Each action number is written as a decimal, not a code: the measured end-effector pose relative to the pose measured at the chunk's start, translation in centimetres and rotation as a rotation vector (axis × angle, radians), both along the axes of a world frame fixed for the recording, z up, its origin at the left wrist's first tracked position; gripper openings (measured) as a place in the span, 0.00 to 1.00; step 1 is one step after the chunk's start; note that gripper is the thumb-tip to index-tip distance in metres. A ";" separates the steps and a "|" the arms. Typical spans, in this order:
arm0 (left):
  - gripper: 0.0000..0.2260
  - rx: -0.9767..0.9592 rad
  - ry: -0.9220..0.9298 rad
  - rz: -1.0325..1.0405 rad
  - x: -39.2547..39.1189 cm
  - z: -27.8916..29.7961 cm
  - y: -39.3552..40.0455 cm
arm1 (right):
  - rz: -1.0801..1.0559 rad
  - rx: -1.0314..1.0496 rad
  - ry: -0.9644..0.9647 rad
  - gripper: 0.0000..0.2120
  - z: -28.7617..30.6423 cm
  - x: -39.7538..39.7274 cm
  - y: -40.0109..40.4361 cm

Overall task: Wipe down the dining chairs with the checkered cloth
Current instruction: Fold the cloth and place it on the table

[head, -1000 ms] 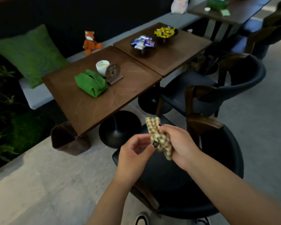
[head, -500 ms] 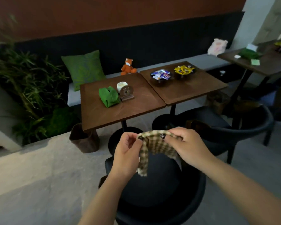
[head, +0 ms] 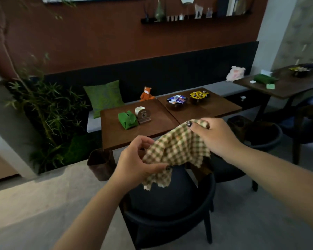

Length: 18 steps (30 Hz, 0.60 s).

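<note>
Holding a green-and-cream checkered cloth [head: 177, 150] spread between them, both hands hover above the dark round-backed dining chair [head: 168, 213] nearest the camera. The left hand [head: 134, 162] has its fingers [head: 146, 141] curled, with the thumb pinching the cloth's lower left edge, so that a loose corner hangs down just over the chair's seat. The right hand [head: 215, 136] is raised higher and grips the cloth's upper corner, its fingers bunched around the fabric and the dark-painted thumbnail lying on top. The cloth does not touch the chair.

Beyond the hands stands a brown wooden surface [head: 116, 136] carrying a folded green fabric pouch [head: 127, 120], a small white cup [head: 139, 110] and a round wooden sign [head: 144, 115]. Touching its right side, a second wooden surface [head: 215, 107] holds two dark bowls of wrapped sweets [head: 177, 101]. Another dark chair [head: 260, 139] stands to the right of the near one. Behind, a grey bench bears a green cushion [head: 104, 96] and an orange fox toy [head: 147, 93], and leafy plants [head: 43, 112] fill the left side.
</note>
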<state>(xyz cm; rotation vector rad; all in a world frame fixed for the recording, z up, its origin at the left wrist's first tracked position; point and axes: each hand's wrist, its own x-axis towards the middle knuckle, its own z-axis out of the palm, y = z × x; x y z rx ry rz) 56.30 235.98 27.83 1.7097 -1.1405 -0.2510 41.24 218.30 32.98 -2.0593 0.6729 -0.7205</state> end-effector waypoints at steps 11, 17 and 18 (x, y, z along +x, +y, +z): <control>0.07 -0.136 0.253 0.171 -3.1 4.9 10.5 | 0.165 0.259 -0.090 0.12 4.1 -6.6 5.1; 0.15 -0.192 0.358 0.171 -5.0 8.5 12.0 | 0.209 0.379 -0.144 0.07 6.5 -7.2 4.3; 0.16 -0.215 0.384 0.174 -5.1 8.9 11.9 | 0.207 0.384 -0.127 0.04 6.7 -7.3 3.8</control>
